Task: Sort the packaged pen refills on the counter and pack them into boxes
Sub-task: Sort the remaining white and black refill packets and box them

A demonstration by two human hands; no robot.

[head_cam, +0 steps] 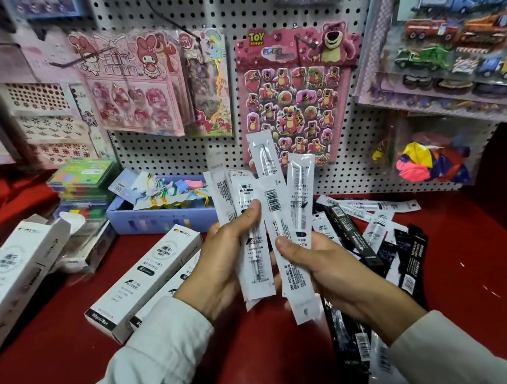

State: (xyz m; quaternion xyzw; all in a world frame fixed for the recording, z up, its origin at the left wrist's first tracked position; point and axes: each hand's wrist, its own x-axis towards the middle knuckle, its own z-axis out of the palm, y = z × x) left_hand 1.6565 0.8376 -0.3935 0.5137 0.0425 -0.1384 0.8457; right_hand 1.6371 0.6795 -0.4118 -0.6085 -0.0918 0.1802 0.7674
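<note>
White refill packets [251,224] fanned upright above red counter [477,260], left hand [222,259] clamped on one bunch, right hand [328,262] pinching another. Loose fan likely to slip, scattering back into mixed pile [389,239]; boxes [142,275] waiting left.

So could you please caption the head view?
Both hands fan white refill packets above a red counter.

Bare red counter [267,365] between white boxes [141,279] and black refill packs [410,255].
</note>
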